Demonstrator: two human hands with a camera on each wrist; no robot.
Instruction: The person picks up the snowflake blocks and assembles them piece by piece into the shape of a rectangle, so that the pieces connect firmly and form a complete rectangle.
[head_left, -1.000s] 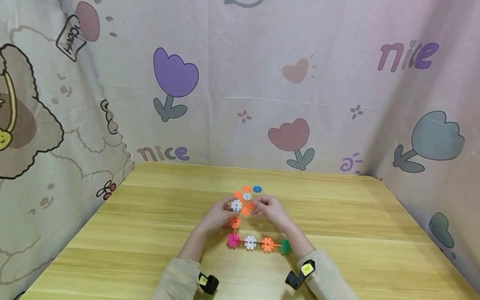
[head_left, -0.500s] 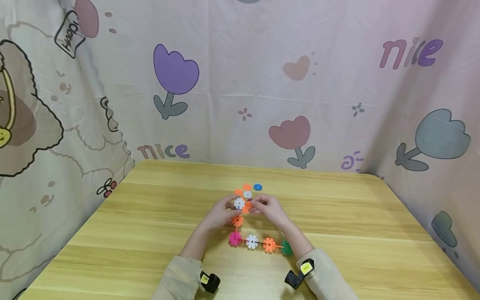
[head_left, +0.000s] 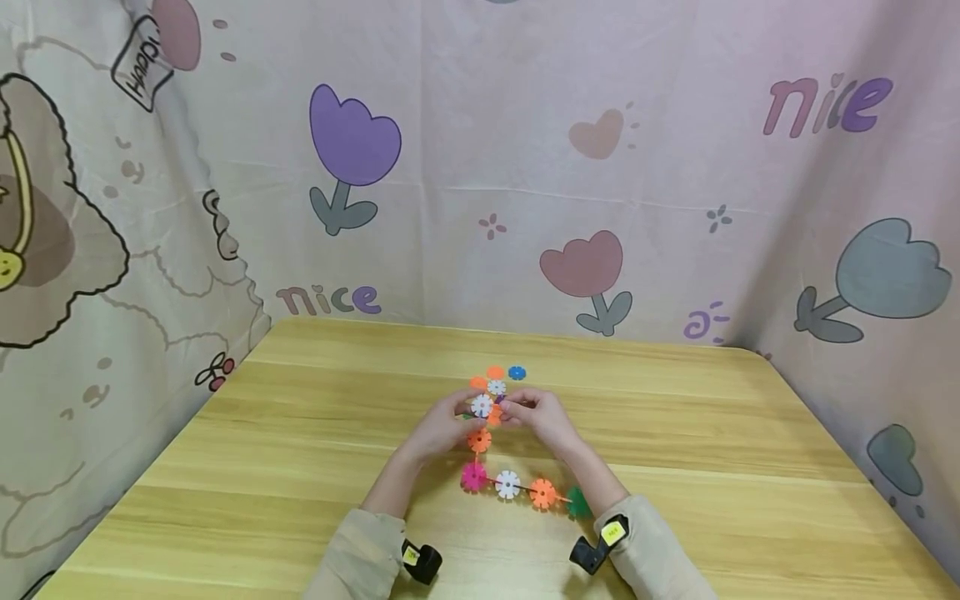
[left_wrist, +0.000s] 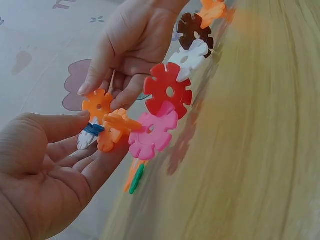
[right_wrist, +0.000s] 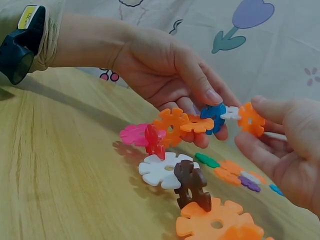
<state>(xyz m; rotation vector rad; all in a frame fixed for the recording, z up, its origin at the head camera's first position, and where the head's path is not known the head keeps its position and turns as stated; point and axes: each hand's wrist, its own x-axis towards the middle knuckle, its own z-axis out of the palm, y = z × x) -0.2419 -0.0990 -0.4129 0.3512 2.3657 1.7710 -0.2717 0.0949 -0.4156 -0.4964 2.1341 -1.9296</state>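
A chain of interlocking plastic snowflake discs runs between the hands and down onto the table. My left hand (head_left: 441,427) pinches the blue disc (right_wrist: 212,121) near the chain's upper end. Just past it sits a white disc (right_wrist: 231,113), with an orange disc (right_wrist: 253,121) joined at its edge. My right hand (head_left: 546,418) pinches this orange disc between thumb and fingers. Below the left hand the chain continues through orange pieces, a pink disc (left_wrist: 152,132), a red disc (left_wrist: 167,90), a white disc (left_wrist: 189,59) and a brown disc (left_wrist: 195,34). Its green end disc (head_left: 577,502) lies beside the right forearm.
Loose discs lie on the wooden table (head_left: 315,467) beyond the hands: a blue one (head_left: 517,372), a white one (head_left: 497,387), a purple one (right_wrist: 250,183), a green one (right_wrist: 207,160) and several orange ones. A patterned curtain (head_left: 465,150) hangs behind the table.
The chain has shifted slightly right, bringing the white disc at the left hand closer to the right hand. The green end disc is now partly behind the right forearm.
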